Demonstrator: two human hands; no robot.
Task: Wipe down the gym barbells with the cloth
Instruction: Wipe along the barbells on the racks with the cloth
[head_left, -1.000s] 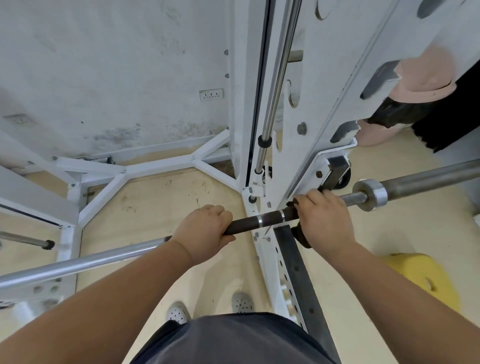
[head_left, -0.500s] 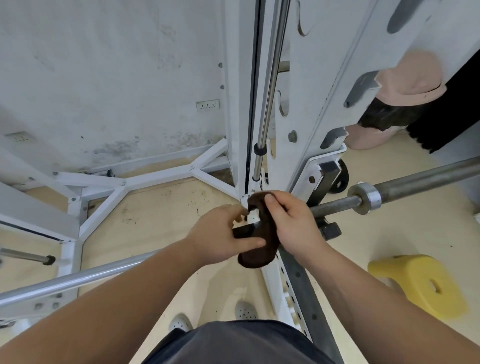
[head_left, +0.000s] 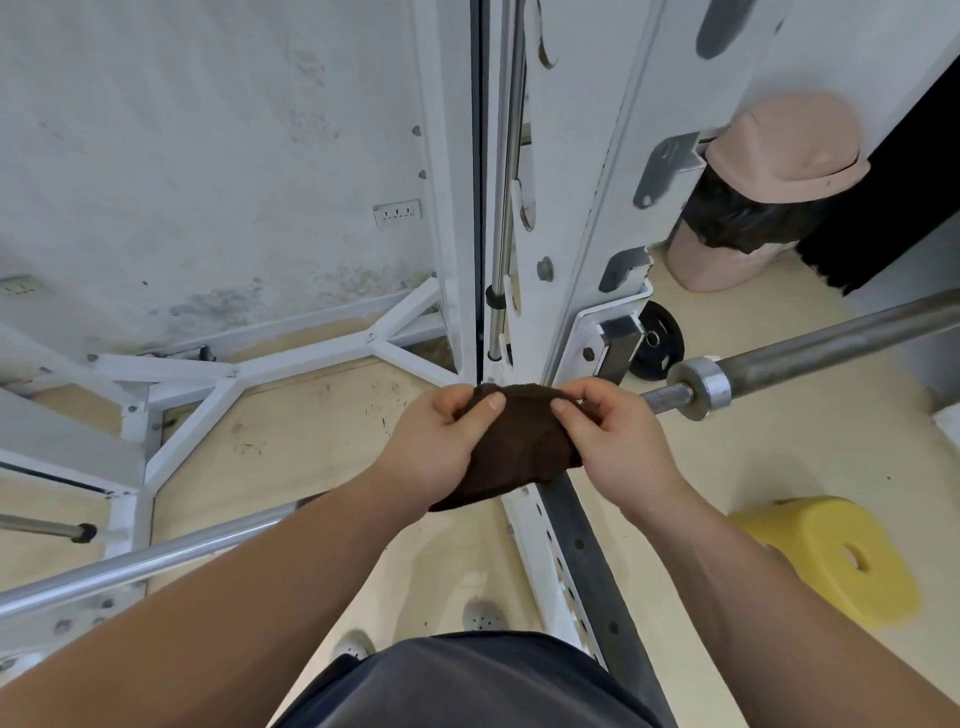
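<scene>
A steel barbell (head_left: 810, 358) runs across the view from lower left to upper right, resting in a white rack; its collar (head_left: 701, 385) shows at the right, its bare shaft (head_left: 156, 561) at the left. A dark brown cloth (head_left: 519, 447) is spread over the middle of the bar and hides it there. My left hand (head_left: 441, 447) pinches the cloth's upper left edge between thumb and fingers. My right hand (head_left: 618, 441) pinches its upper right edge.
The white rack upright (head_left: 587, 182) and its guide rod (head_left: 506, 171) rise just behind my hands. A yellow stool (head_left: 831, 561) stands on the floor at the right. A pink bin (head_left: 769, 192) with a black liner and a black weight plate (head_left: 660, 345) lie beyond.
A second ago both hands gripped the bar, the right one with the cloth bunched on it. The cloth has since come off the bar's right part and both hands hold it spread between them.
</scene>
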